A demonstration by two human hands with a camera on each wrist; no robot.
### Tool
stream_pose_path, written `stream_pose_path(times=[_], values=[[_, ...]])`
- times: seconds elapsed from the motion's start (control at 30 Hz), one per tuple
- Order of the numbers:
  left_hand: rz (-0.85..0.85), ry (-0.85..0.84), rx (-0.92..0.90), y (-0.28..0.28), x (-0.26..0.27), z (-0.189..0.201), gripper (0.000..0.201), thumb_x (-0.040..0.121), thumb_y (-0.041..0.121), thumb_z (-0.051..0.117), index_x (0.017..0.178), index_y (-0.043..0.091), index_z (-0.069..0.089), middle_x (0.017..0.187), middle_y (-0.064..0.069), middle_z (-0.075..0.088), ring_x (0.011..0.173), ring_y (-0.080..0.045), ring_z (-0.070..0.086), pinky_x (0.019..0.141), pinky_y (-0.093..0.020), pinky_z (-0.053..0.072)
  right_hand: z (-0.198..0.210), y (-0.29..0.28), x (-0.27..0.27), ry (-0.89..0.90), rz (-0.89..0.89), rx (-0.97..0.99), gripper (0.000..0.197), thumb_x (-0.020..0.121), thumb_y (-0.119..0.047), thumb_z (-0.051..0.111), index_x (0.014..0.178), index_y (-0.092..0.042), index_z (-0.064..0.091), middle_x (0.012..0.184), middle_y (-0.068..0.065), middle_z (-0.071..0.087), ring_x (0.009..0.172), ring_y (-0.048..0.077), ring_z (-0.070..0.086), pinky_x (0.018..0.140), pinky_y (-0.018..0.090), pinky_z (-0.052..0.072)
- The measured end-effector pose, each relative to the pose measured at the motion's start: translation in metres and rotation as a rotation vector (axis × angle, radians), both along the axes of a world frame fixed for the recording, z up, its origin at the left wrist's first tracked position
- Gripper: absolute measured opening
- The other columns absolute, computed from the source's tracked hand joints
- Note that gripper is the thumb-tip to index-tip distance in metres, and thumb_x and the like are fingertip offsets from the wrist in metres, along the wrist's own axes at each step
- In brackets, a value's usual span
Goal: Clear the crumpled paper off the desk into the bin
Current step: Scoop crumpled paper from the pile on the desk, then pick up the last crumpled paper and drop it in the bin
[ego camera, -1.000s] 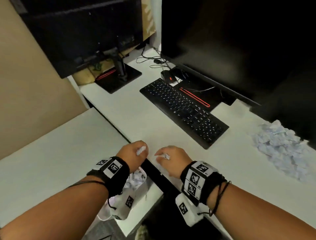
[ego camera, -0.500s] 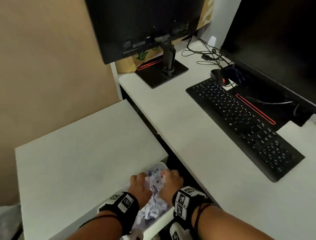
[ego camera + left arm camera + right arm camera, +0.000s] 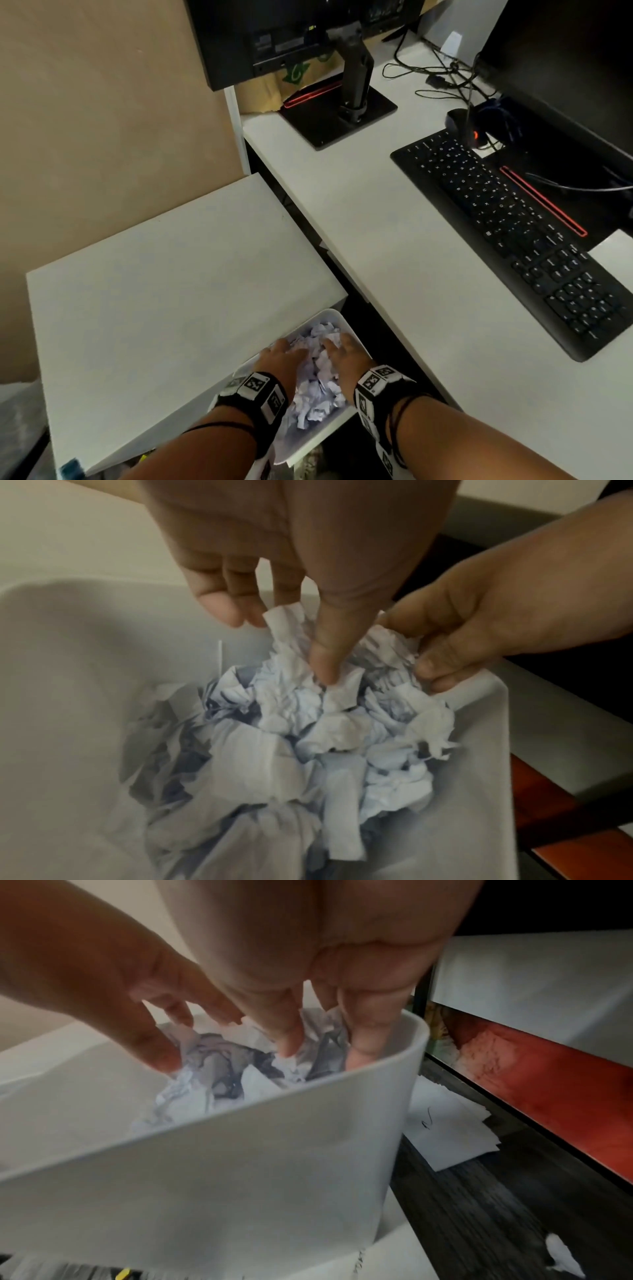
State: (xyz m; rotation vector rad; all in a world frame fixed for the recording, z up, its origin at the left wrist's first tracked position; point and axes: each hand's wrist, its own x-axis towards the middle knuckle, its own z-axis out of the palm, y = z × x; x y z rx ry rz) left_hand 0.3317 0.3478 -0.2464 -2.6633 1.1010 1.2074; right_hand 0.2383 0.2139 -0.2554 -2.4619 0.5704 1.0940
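A white bin (image 3: 329,314) stands on the floor between the low cabinet and the desk, with crumpled white paper (image 3: 318,387) heaped inside. Both hands reach into it. My left hand (image 3: 279,351) lies on the left of the heap with fingers stretched out. In the left wrist view its thumb touches the paper (image 3: 308,718) and my left hand (image 3: 274,637) grips nothing. My right hand (image 3: 337,347) rests on the right of the heap. Its fingers (image 3: 359,1042) point down inside the bin wall (image 3: 240,1150) onto the paper (image 3: 212,1069).
The white desk (image 3: 376,246) on the right carries a black keyboard (image 3: 513,240), a mouse (image 3: 460,120), cables and a monitor stand (image 3: 352,102). The low white cabinet top (image 3: 171,291) is on the left. Flat sheets (image 3: 445,1131) and a paper scrap (image 3: 561,1259) lie on the floor.
The hands came from the desk edge down into the bin with paper scraps. Half a second ago they were curled round paper; now their fingers lie spread on the heap.
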Motion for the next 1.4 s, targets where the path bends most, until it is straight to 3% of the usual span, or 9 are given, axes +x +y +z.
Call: stream_pose_path(times=[0.17, 0.37, 0.5, 0.63, 0.77, 0.9, 1.0, 1.17, 1.4], values=[[0.022, 0.128, 0.005, 0.009, 0.005, -0.004, 0.073, 0.081, 0.023, 0.066, 0.143, 0.039, 0.03, 0.147, -0.008, 0.024, 0.13, -0.024, 0.042, 0.105, -0.022, 0.035, 0.013, 0.0, -0.004, -0.023, -0.094, 0.074, 0.084, 0.091, -0.003, 0.048, 0.151, -0.031, -0.002, 0.158, 0.014, -0.013, 0.147, 0.03, 0.008, 0.118, 0.032, 0.018], [-0.028, 0.123, 0.017, 0.01, 0.01, 0.007, 0.092, 0.075, 0.026, 0.075, 0.147, 0.038, 0.018, 0.156, -0.005, 0.013, 0.139, -0.022, 0.031, 0.111, -0.026, 0.03, 0.033, -0.001, -0.003, -0.084, -0.07, 0.088, 0.093, 0.088, -0.001, 0.056, 0.149, -0.04, -0.003, 0.158, 0.005, -0.018, 0.142, 0.028, 0.026, 0.11, 0.033, 0.033], [-0.049, 0.1, 0.032, 0.012, 0.009, 0.028, 0.091, 0.078, 0.026, 0.073, 0.148, 0.037, 0.016, 0.157, -0.005, 0.013, 0.142, -0.021, 0.026, 0.113, -0.026, 0.027, 0.049, 0.003, -0.002, -0.103, -0.036, 0.048, 0.091, 0.087, -0.011, 0.058, 0.149, -0.037, -0.004, 0.159, 0.005, -0.014, 0.142, 0.03, 0.025, 0.111, 0.037, 0.034], [-0.072, 0.078, 0.085, 0.012, 0.007, 0.049, 0.082, 0.083, 0.031, 0.067, 0.146, 0.041, 0.016, 0.158, -0.007, 0.011, 0.145, -0.023, 0.016, 0.116, -0.03, 0.02, 0.084, 0.0, -0.004, -0.106, -0.053, 0.074, 0.086, 0.087, -0.005, 0.054, 0.151, -0.033, 0.003, 0.159, 0.004, -0.01, 0.139, 0.03, 0.032, 0.109, 0.034, 0.037], [-0.057, 0.032, 0.034, 0.005, 0.002, 0.085, 0.07, 0.088, 0.029, 0.06, 0.147, 0.036, 0.023, 0.158, -0.01, 0.011, 0.144, -0.024, 0.019, 0.114, -0.027, 0.019, 0.118, -0.003, -0.012, -0.209, -0.077, 0.102, 0.07, 0.089, -0.009, 0.047, 0.148, -0.031, 0.018, 0.158, 0.002, 0.009, 0.138, 0.027, 0.032, 0.111, 0.035, 0.034], [-0.072, -0.005, -0.126, -0.023, -0.002, 0.132, 0.05, 0.086, 0.03, 0.056, 0.134, 0.017, 0.049, 0.137, -0.011, 0.047, 0.128, -0.024, 0.046, 0.104, -0.026, 0.036, 0.152, -0.014, -0.024, -0.356, -0.107, 0.131, 0.043, 0.088, -0.011, 0.05, 0.13, -0.019, 0.051, 0.131, 0.009, 0.053, 0.118, 0.029, 0.053, 0.095, 0.031, 0.043], [-0.127, -0.05, -0.26, -0.061, -0.014, 0.158, 0.046, 0.083, 0.034, 0.054, 0.127, 0.021, 0.053, 0.129, -0.004, 0.051, 0.123, -0.02, 0.048, 0.101, -0.022, 0.036, 0.177, -0.035, -0.051, -0.47, -0.195, 0.079, 0.035, 0.091, -0.01, 0.047, 0.124, -0.011, 0.06, 0.126, 0.011, 0.059, 0.117, 0.027, 0.054, 0.095, 0.028, 0.042], [-0.259, -0.107, -0.47, -0.146, -0.07, 0.197, 0.04, 0.086, 0.023, 0.06, 0.125, 0.028, 0.052, 0.134, 0.004, 0.045, 0.122, -0.012, 0.047, 0.103, -0.019, 0.034, 0.204, -0.083, -0.128, -0.62, -0.527, -0.02, 0.036, 0.089, -0.014, 0.047, 0.119, -0.025, 0.064, 0.12, -0.001, 0.063, 0.11, 0.016, 0.058, 0.094, 0.021, 0.045], [-0.496, -0.081, -0.531, -0.257, -0.2, 0.219, 0.045, 0.083, 0.027, 0.065, 0.127, 0.029, 0.051, 0.131, 0.004, 0.043, 0.119, -0.015, 0.05, 0.102, -0.023, 0.038, 0.233, -0.168, -0.279, -0.543, -0.831, -0.169, 0.033, 0.091, -0.022, 0.051, 0.123, -0.026, 0.059, 0.124, -0.002, 0.058, 0.114, 0.016, 0.055, 0.098, 0.026, 0.044]])
